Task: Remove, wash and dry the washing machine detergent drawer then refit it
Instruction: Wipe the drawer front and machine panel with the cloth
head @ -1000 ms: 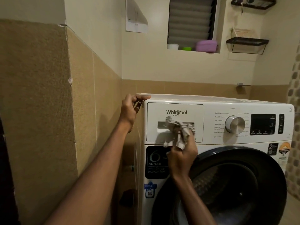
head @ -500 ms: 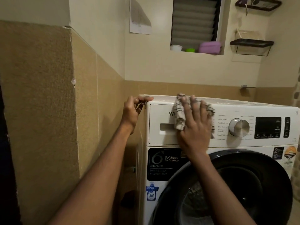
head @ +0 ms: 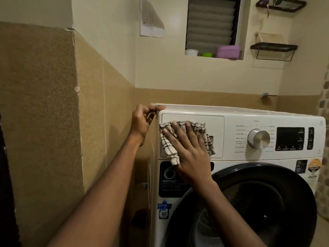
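Head view: left hand point(head: 141, 122) grips washer corner point(head: 178, 111); right hand point(head: 190, 157) flat, pressing cloth point(head: 168, 148) on drawer point(head: 216, 125); cloth could snag recess point(head: 211, 139).

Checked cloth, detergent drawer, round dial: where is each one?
checked cloth point(head: 169, 154), head view, lower left fold.
detergent drawer point(head: 216, 132), head view, bare right of front panel.
round dial point(head: 259, 139), head view, centre of metal face.
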